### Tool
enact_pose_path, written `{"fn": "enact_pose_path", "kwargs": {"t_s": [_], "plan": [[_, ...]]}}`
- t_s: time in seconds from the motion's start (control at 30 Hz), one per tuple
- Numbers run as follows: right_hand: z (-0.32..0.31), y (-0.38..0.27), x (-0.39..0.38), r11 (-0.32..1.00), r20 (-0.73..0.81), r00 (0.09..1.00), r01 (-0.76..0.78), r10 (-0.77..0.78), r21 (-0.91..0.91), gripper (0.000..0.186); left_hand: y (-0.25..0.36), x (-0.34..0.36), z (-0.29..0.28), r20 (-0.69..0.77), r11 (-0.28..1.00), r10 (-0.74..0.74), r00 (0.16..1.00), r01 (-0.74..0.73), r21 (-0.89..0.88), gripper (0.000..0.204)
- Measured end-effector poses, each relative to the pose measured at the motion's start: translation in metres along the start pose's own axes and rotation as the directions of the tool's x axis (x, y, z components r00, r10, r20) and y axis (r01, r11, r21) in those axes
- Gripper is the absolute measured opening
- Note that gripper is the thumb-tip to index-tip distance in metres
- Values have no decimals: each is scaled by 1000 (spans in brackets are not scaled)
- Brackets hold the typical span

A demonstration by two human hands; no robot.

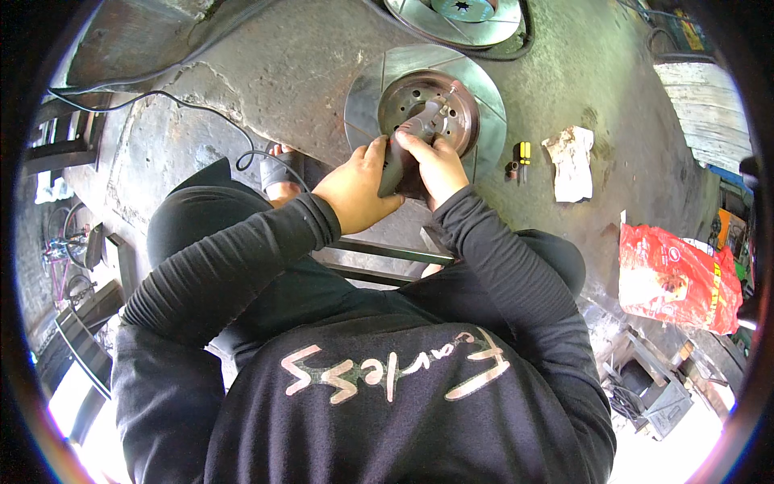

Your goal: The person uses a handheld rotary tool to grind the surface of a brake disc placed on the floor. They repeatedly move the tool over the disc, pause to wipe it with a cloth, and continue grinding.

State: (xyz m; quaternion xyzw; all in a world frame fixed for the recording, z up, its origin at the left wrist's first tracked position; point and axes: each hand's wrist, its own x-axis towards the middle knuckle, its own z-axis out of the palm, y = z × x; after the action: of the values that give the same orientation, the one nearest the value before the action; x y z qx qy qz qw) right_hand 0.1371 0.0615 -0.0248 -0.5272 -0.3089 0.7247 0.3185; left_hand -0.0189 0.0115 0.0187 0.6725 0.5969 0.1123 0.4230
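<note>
Both my hands grip a dark, slim-nosed power tool, which looks like a die grinder. My left hand is closed around the left side of its body. From the other side my right hand wraps it, with the thumb lying along the top. The tool's narrow metal nose reaches up and right over the rusty raised hub of a brake disc. That disc lies flat in front of me, its bright ring showing slanted grooves. Whether the tip touches the hub I cannot tell.
Beyond lies a second brake disc, with a dark hose around it. A black cable runs along the left. At right are small yellow-handled tools, a stained white cloth and a red plastic bag. Metal bars cross below my hands.
</note>
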Motion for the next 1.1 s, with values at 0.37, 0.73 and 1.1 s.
{"fn": "enact_pose_path", "kwargs": {"t_s": [0.37,0.73,1.1], "plan": [[-19,-6,17,898,61,998,58,-35,-436,30,1,10,1,69,968,-23,997,5,250,80],[-21,5,24,979,43,999,-8,17,-203,28,0,17,7,68,937,-9,998,-15,350,81],[-23,6,25,988,19,996,-79,82,-136,28,2,22,6,69,931,-6,998,-20,364,79]]}}
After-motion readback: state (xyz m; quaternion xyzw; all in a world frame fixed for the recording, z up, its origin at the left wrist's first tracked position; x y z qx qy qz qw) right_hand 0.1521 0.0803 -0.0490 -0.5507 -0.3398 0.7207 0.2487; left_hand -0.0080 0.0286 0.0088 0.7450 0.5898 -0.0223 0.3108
